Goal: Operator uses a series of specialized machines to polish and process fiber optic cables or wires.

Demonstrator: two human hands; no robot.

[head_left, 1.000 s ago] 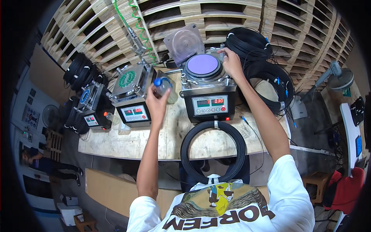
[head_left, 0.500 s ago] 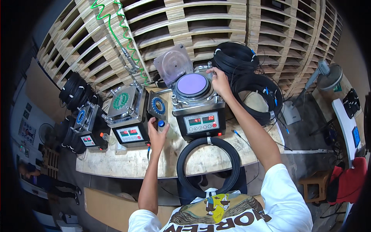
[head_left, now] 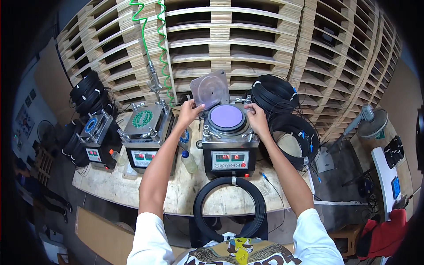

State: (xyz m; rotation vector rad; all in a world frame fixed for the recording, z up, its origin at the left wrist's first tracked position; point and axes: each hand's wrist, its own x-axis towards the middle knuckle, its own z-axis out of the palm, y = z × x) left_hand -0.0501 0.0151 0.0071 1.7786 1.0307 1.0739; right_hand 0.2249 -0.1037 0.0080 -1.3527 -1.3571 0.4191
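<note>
Atop the polishing machine (head_left: pixel 228 143), both hands' fingers seemingly grip its hinged lid (head_left: pixel 210 89) and purple-disc rim (head_left: pixel 226 117).

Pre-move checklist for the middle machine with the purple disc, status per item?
1. Lid open and tilted back behind the purple disc: ok.
2. Disc face bare, nothing lying on it: ok.
3. Left hand at the lid's lower edge, right hand at the machine's right rim: ok.
4. Whether either hand grips a clamp: cannot tell.
5. Plastic bottle stands close to the machine's left side: not ok.
6. Black cable coil hangs over the table edge in front of the display: not ok.
</note>
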